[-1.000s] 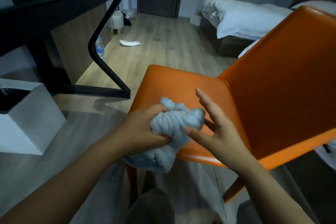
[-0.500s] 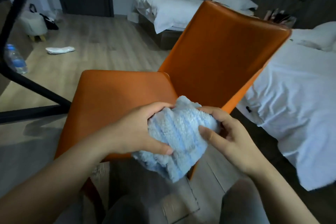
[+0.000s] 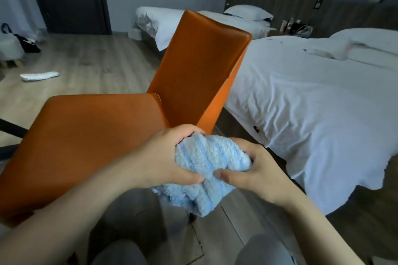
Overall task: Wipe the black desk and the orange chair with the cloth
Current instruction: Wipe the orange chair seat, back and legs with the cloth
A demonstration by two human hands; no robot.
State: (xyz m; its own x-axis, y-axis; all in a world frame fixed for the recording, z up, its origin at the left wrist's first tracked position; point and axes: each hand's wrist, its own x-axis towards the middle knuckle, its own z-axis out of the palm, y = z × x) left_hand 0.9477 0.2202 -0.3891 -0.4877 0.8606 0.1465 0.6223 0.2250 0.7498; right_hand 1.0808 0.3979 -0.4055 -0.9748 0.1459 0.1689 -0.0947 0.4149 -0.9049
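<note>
Wooden floor; cloth near orange chair

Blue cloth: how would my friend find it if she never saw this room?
Look for the big orange chair beside the white bed. Right in front of the chair's seat, the left hand and the right hand grip a bunched-up cloth between them. It is the only fluffy, pale blue thing; the bed nearby is plain white.
</note>
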